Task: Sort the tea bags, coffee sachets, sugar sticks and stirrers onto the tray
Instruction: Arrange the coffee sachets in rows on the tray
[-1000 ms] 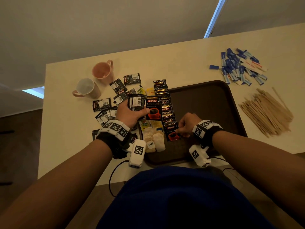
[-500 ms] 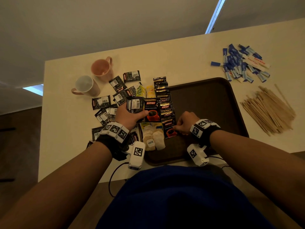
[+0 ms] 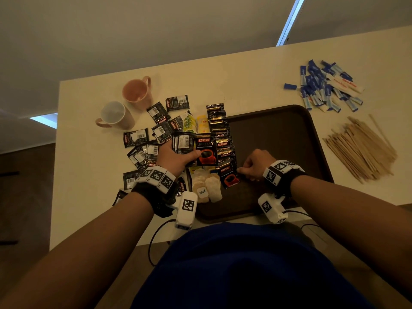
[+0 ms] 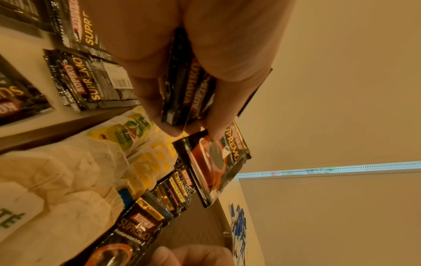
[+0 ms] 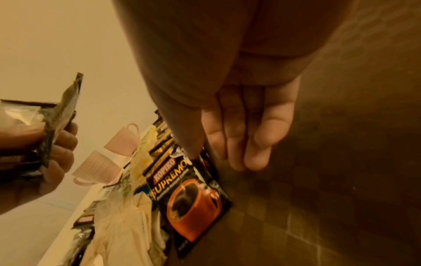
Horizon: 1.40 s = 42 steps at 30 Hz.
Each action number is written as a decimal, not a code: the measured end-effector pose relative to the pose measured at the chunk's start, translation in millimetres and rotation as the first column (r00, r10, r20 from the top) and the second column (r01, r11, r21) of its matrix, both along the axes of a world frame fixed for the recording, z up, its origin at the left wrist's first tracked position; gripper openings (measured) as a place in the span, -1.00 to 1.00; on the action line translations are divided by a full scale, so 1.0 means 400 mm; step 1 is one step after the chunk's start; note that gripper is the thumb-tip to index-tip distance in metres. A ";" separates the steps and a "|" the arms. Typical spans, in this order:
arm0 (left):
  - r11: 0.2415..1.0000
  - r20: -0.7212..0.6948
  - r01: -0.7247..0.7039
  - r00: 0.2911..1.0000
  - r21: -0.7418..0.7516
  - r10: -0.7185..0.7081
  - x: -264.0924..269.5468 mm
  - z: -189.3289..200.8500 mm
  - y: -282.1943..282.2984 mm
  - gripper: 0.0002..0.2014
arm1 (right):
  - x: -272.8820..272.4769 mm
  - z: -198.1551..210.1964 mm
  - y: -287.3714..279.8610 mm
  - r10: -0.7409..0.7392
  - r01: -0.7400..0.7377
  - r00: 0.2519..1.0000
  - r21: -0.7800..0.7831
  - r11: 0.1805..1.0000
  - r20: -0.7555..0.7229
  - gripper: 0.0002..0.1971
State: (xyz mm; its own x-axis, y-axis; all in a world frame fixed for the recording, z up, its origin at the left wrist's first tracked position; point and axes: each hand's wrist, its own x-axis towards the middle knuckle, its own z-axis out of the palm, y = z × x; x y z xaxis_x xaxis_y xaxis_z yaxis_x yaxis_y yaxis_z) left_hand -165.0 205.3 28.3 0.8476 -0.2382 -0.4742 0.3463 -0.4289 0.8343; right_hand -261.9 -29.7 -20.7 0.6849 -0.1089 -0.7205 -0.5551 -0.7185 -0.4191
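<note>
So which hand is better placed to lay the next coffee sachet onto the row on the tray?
Right hand: it rests at the row's near end, while the left hand only holds the stack of sachets.

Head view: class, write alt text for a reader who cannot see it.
A person's left hand grips a stack of coffee sachets while the right hand touches the nearest sachet of a row on a brown tray. Sugar sticks and stirrers lie on the table beyond.

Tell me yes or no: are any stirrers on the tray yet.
No: the stirrers lie in a pile on the table, right of the tray.
</note>
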 end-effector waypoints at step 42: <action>0.941 -0.415 -0.246 0.900 -0.232 0.133 -0.022 0.023 -0.009 -0.70 | -0.024 -0.006 0.050 -0.163 0.164 0.986 0.176 0.971 -0.020 -0.89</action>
State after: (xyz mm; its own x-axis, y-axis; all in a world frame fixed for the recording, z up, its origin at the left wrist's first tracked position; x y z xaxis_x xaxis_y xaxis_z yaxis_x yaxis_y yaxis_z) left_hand -173.6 201.7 37.6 0.6506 -0.2592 -0.7138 0.7174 -0.0985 0.6896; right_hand -271.6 -9.9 -23.0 0.6645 -0.0896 -0.7419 -0.6614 -0.5327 -0.5281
